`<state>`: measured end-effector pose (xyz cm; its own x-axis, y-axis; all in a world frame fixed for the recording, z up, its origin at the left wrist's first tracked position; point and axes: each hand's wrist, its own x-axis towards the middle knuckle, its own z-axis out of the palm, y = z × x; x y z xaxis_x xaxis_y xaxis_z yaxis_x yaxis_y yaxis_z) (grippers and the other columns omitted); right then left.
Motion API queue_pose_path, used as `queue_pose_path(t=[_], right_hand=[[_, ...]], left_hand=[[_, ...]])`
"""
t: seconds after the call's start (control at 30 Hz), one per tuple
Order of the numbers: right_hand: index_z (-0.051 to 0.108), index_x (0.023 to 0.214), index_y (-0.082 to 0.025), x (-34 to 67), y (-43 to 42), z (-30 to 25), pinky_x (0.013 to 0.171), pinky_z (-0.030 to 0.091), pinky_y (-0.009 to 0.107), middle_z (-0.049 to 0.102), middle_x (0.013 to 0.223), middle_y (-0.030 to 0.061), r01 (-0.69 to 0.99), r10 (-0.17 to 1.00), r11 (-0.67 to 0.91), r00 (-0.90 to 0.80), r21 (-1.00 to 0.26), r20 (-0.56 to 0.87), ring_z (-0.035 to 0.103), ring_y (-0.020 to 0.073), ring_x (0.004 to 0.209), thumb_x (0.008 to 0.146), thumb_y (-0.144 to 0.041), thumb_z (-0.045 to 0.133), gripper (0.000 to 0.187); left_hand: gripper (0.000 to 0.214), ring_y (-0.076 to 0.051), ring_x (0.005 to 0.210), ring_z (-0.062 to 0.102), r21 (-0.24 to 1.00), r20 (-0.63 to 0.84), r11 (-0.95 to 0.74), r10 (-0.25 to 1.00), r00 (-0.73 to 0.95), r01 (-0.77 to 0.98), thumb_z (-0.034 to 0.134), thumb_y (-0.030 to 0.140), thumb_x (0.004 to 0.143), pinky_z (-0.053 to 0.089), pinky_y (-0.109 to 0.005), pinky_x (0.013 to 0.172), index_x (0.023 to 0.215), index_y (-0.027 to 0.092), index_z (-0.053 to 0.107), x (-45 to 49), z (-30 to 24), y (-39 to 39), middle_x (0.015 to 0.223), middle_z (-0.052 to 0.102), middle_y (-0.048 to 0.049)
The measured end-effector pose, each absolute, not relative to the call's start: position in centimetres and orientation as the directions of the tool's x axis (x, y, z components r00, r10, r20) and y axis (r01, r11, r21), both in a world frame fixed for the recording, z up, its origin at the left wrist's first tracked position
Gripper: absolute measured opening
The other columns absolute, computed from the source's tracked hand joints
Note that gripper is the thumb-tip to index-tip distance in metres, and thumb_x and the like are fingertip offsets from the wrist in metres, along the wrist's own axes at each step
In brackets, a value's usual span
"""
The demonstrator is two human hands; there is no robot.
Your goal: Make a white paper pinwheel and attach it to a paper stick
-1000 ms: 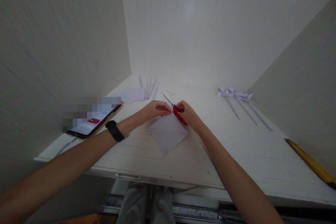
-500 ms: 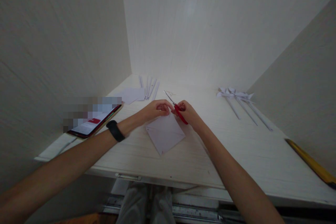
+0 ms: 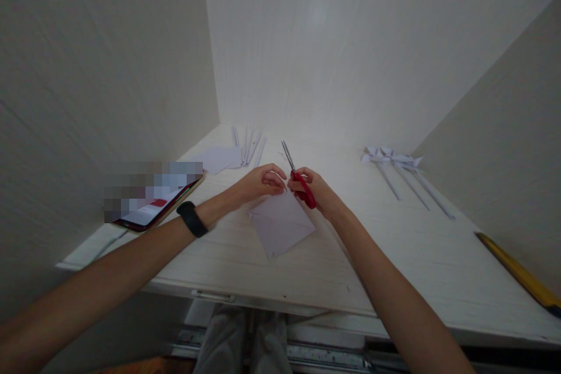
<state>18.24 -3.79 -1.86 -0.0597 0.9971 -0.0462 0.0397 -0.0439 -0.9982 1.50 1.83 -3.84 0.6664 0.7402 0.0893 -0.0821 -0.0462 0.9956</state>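
Observation:
A square sheet of white paper (image 3: pixel 283 227) with crease lines lies in front of me on the white table. Its far corner reaches the fingertips of my left hand (image 3: pixel 266 181), which are closed on it. A tiny dark, thin thing shows between the two hands, too small to name. My right hand (image 3: pixel 318 187) is wrapped around red-handled scissors (image 3: pixel 308 193), with the blades pointing up and away. Its fingertips come close to the same paper corner, and whether they also pinch it is hidden.
Back left are several rolled paper sticks (image 3: pixel 252 146) and flat paper sheets (image 3: pixel 221 158). A phone (image 3: pixel 153 204) leans at the left wall. Paper pinwheels (image 3: pixel 390 158) on sticks lie back right. A yellow box cutter (image 3: pixel 517 269) lies near the right wall.
The scissors have turned more upright, their tips swinging right. The paper has shifted slightly to the right. The gap between my two hands is a little wider.

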Motion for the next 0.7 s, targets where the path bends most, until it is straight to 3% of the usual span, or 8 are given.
queue_pose_path(t=[0.7], right_hand=[[0.048, 0.079, -0.018, 18.34, -4.12, -1.46, 0.049, 0.029, 0.020, 0.055, 0.062, -0.0057, 0.053, 0.988, -0.051, -0.142, -0.997, -0.058, 0.044, 0.0045, 0.050, 0.060, -0.021, 0.066, 0.027]], left_hand=[[0.036, -0.009, 0.066, 0.063, 0.991, 0.110, -0.034, 0.760, 0.640, -0.131, 0.076, 0.011, 0.055, 0.049, -0.022, 0.066, 0.084, 0.012, 0.054, 1.33, -3.21, 1.72, 0.068, 0.066, 0.0020]])
